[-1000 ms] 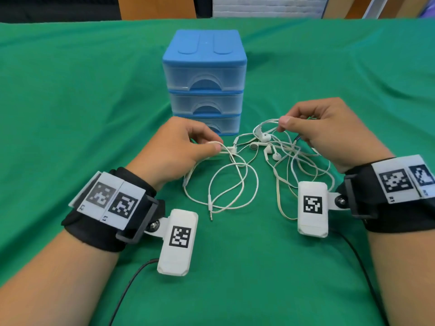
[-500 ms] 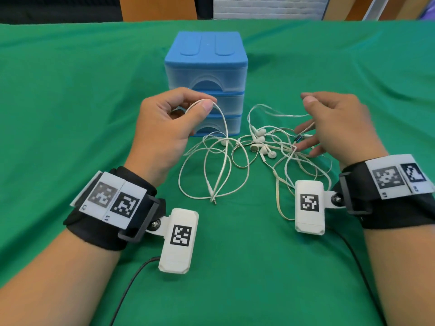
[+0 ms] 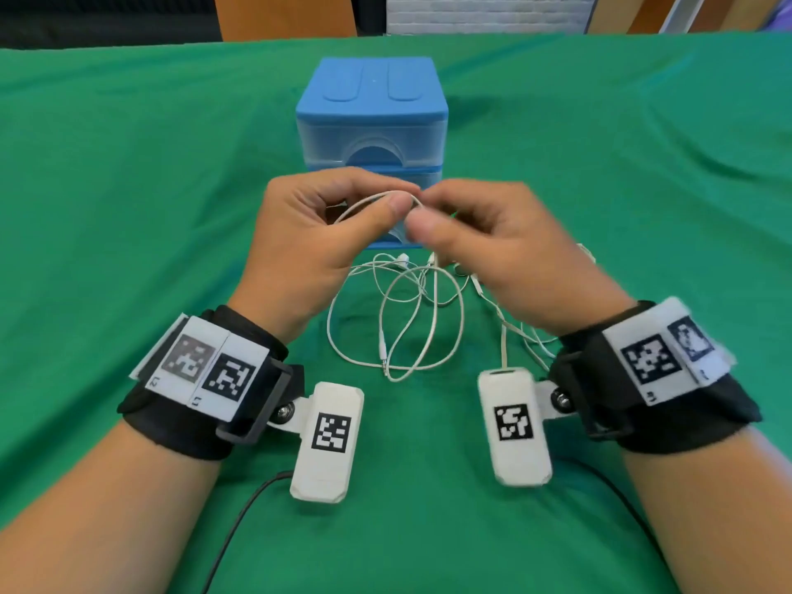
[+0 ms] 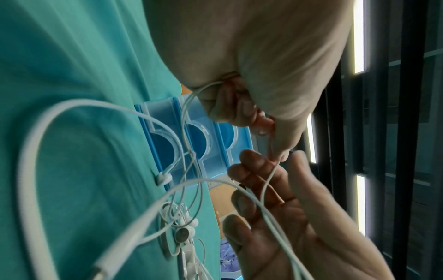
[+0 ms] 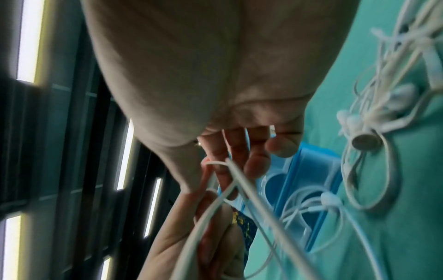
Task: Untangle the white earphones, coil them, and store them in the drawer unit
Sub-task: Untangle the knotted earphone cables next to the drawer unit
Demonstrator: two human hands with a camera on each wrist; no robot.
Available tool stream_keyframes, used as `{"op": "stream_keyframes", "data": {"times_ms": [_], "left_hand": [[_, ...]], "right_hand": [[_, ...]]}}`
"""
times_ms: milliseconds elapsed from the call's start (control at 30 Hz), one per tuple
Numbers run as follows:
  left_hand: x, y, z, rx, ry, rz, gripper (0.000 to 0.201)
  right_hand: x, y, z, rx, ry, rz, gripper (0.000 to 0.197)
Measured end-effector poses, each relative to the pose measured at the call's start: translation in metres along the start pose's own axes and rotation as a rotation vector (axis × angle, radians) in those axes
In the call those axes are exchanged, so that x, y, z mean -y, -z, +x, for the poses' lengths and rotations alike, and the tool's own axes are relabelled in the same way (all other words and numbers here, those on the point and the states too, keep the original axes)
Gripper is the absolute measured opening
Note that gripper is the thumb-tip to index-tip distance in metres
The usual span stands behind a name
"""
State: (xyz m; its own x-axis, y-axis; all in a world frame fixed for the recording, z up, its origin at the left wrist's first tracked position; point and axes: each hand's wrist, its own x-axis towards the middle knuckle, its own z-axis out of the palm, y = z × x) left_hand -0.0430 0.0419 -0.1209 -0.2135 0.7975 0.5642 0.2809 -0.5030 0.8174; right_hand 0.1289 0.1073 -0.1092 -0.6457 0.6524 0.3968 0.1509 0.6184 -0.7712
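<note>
The white earphones point(image 3: 398, 319) lie tangled on the green cloth in front of the blue drawer unit point(image 3: 372, 109), whose drawers are closed. Both hands are raised above the tangle, fingertips almost touching. My left hand point(image 3: 398, 199) pinches a lifted loop of cable between thumb and forefinger. My right hand point(image 3: 422, 212), blurred, pinches the same cable just beside it. Loops hang from the fingers down to the table, the jack plug point(image 3: 382, 349) at their near end. The left wrist view shows the cable crossing the right hand's fingers point(image 4: 251, 189) and the earbuds point(image 4: 182, 233) below. The right wrist view also shows earbuds point(image 5: 364, 140).
More white cable point(image 3: 514, 332) trails under my right wrist. Green cloth point(image 3: 128, 207) covers the whole table, with open cloth to the left and right of the drawer unit. A black lead point(image 3: 240, 520) runs from my left wrist camera toward me.
My left hand rose further with the cable loop. My right hand left the tangle on the table, swung left and up, and met the left hand at the loop.
</note>
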Motion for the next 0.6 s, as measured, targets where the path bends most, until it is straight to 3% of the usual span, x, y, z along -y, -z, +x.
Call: {"op": "stream_keyframes", "data": {"times_ms": [67,133,300,600], "left_hand": [[0.000,0.000,-0.001,0.012,0.006,-0.004,0.012],[0.002,0.002,0.000,-0.007,0.025,0.024,0.008],[0.002,0.005,0.003,-0.046,0.081,0.041,0.015],[0.001,0.007,0.002,-0.029,0.123,-0.006,0.019]], "right_hand": [[-0.002,-0.009,0.001,0.058,0.014,-0.009,0.034],[-0.007,-0.003,0.003,-0.010,0.012,0.061,0.030],[-0.023,0.029,0.003,-0.365,-0.137,0.410,0.030],[-0.038,0.056,-0.001,-0.872,-0.145,0.408,0.028]]}}
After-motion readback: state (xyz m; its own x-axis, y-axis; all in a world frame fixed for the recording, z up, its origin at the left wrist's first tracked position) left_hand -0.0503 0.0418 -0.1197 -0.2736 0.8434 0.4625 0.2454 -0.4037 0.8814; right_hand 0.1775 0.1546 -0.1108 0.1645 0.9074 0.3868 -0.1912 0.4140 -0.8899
